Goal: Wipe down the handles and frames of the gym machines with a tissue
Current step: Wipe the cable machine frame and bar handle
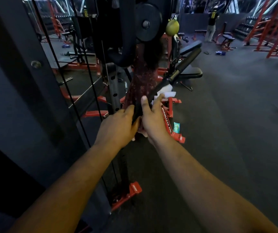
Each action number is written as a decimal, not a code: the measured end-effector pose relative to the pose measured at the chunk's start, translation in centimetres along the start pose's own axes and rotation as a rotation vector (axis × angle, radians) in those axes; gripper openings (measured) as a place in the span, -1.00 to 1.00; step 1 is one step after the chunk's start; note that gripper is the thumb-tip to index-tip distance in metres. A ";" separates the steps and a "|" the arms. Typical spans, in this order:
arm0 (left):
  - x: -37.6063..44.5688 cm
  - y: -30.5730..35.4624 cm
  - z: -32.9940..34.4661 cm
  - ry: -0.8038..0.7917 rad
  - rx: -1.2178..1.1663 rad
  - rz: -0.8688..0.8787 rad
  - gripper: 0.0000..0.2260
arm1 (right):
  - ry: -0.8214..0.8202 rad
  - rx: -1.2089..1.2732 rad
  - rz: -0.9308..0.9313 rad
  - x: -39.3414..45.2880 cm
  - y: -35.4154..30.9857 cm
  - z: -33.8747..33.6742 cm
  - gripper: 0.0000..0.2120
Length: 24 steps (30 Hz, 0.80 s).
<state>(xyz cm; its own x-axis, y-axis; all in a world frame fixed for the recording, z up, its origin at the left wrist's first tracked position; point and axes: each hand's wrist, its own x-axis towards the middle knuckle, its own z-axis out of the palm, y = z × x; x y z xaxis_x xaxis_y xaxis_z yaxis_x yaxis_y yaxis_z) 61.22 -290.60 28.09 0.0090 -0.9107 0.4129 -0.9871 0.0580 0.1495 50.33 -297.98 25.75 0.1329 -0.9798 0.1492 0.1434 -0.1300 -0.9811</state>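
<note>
Gripping 1 bar handle [153, 96]: left hand [118, 126], right hand [153, 120] pinching 1 tissue [166, 92].

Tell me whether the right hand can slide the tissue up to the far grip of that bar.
Probably yes. The right hand holds the tissue against the bar, and the shaft up to the far grip looks bare, apart from the clip near its middle.

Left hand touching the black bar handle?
Touching. Head view: the left hand grips the near end of the black bar handle, fingers wrapped around it.
</note>
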 end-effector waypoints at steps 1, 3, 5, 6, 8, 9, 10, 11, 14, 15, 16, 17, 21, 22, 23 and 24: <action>-0.1 0.1 0.0 -0.001 -0.008 -0.002 -0.59 | 0.018 0.151 0.084 0.4 -0.6 0.1 -0.18; -0.3 0.5 0.0 0.005 -0.013 -0.016 -0.57 | 0.113 0.426 0.209 2.9 -2.2 -0.8 -0.42; -0.4 1.0 -0.1 0.011 -0.014 -0.040 -0.56 | 0.158 0.668 0.287 5.5 -3.8 -2.6 -0.65; -0.4 1.3 -0.1 0.013 -0.011 -0.049 -0.56 | 0.133 0.756 0.287 6.0 -4.3 -3.2 -0.67; -0.5 1.6 -0.3 0.015 0.007 -0.061 -0.56 | 0.097 0.824 0.299 5.8 -3.9 -3.4 -0.56; -0.6 1.7 -0.3 0.020 0.019 -0.066 -0.56 | 0.073 0.818 0.320 5.0 -3.4 -3.1 -0.49; -0.6 1.7 -0.4 0.026 0.031 -0.069 -0.57 | 0.039 0.820 0.342 4.4 -2.8 -2.7 -0.42; -0.7 1.7 -0.4 0.031 0.040 -0.070 -0.58 | 0.014 0.824 0.358 3.8 -2.3 -2.4 -0.36; -0.6 1.7 -0.3 0.024 0.043 -0.069 -0.59 | 0.006 0.899 0.338 4.9 -3.0 -3.2 -0.42; -0.6 1.8 -0.2 0.019 0.042 -0.071 -0.58 | 0.009 0.946 0.332 5.7 -3.9 -3.8 -0.48; -0.5 1.8 -0.2 0.017 0.043 -0.074 -0.58 | 0.017 0.982 0.322 6.4 -4.8 -4.2 -0.50; -0.5 1.9 -0.1 0.019 0.046 -0.078 -0.58 | 0.042 0.988 0.314 6.8 -5.4 -4.4 -0.50; -0.7 1.8 -0.6 0.025 0.065 -0.093 -0.57 | 0.088 0.892 0.393 5.4 -3.2 -2.5 -0.41; -0.7 1.8 -0.7 0.019 0.068 -0.097 -0.56 | 0.068 0.884 0.428 4.9 -2.7 -1.9 -0.37; -0.8 1.8 -0.7 0.011 0.068 -0.100 -0.54 | 0.073 0.882 0.454 4.6 -2.5 -1.6 -0.34; -0.8 1.8 -0.8 0.002 0.064 -0.102 -0.54 | 0.085 0.887 0.452 4.7 -2.8 -1.8 -0.33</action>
<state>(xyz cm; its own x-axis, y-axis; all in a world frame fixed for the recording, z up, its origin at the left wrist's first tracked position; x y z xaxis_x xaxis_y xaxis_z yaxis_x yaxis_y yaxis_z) 59.54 -289.41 28.71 0.1101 -0.9097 0.4005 -0.9892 -0.0610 0.1333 48.79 -302.48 29.02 0.2902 -0.9214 -0.2585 0.7819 0.3840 -0.4912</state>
